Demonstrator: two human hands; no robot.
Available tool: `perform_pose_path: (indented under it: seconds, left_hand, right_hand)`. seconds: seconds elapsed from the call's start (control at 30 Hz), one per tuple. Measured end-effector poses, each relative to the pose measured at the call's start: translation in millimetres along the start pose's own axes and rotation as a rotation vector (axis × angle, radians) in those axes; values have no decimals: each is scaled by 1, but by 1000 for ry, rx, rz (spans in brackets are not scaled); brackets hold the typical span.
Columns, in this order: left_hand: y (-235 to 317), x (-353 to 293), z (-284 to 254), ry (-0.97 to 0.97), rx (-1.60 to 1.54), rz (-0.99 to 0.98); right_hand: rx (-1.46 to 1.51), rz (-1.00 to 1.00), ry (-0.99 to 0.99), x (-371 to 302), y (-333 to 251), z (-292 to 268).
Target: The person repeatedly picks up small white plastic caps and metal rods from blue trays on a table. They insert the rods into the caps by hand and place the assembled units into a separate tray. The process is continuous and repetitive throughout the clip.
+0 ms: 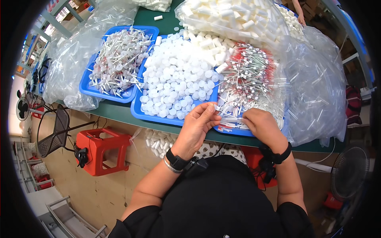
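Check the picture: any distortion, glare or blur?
Head view: table edge bowed by the fisheye; head view: bright glints on the right clear plastic bag; head view: pale discs partly merge in brightness; head view: fine detail at the left grip too small to tell.

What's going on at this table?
A person's left hand pinches a small pale part near the front of the right-hand blue tray, which holds thin rods, many red-ended. The right hand is over that tray, fingers bunched; its grip is unclear. The middle tray is heaped with loose whitish discs. The left-hand tray holds discs with thin stems.
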State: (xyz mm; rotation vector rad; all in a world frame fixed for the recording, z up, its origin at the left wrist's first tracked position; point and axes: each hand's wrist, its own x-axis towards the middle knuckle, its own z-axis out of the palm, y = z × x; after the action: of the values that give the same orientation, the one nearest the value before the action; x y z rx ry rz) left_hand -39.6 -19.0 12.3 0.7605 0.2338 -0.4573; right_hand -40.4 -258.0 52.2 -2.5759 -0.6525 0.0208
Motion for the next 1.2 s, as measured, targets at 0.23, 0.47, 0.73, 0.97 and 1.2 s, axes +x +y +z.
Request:
perform_pose_path:
  seconds: [0.23,0.47,0.73,0.97,1.2]
  left_hand:
    - [-8,-3,10,-57,-91,-55]
    - [-9,-1,10,-28,-103,-40]
    - [-10,-1,9,-18,-62,-1]
    - [-14,-8,18,-102,46,-74]
    - [-3,-16,17,-108,257,21]
  right_hand:
    - [326,125,91,-4,-25,-13]
    - [303,81,134,-5,-25,-12]
    - [283,53,155,-5,-28,-13]
    - [625,256,38,-3,-31,0]
    - [1048,577,-199,-1,-34,6]
